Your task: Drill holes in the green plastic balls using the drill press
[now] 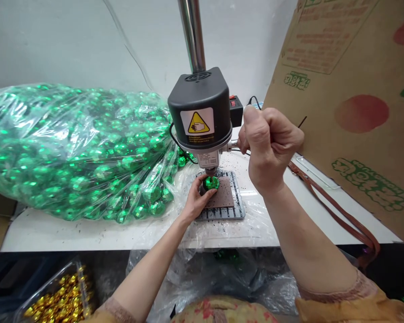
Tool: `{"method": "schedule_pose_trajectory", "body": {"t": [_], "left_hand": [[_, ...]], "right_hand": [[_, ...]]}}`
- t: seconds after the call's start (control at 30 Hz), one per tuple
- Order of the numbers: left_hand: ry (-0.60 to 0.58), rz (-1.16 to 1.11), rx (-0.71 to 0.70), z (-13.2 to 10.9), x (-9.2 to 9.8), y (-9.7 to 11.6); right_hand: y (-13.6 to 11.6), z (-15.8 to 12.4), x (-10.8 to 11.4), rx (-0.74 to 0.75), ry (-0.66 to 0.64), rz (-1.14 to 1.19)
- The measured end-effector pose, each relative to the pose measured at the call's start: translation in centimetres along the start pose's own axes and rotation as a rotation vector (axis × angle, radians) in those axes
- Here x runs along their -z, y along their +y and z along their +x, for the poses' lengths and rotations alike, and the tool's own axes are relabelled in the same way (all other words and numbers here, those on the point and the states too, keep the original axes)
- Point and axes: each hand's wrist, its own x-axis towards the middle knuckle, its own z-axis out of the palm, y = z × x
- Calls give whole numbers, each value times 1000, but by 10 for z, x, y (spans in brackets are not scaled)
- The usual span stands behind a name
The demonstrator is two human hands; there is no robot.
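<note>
Reaching forward and low with the left hand point(198, 200), pinching a green ball point(211, 182) between curved thumb and fingers, just under the drill point(199, 107) and over a brown board point(226, 193). Holding the right hand point(268, 148) higher, beside the drill, clenched around its lever point(234, 144).

I am remotely viewing a drill point(198, 110) standing on the table point(87, 235), a ball point(211, 182) under it, a bag point(77, 152) lying left, a box point(323, 89) standing right, a tub point(82, 287) sitting front-left
</note>
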Motion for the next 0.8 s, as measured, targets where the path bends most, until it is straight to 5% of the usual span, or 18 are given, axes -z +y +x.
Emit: {"method": "schedule_pose_trajectory", "body": {"t": [0.8], "left_hand": [[-92,-49,-4,-5,0,-3]], "right_hand": [[1,1,-1,30,33,-124]]}}
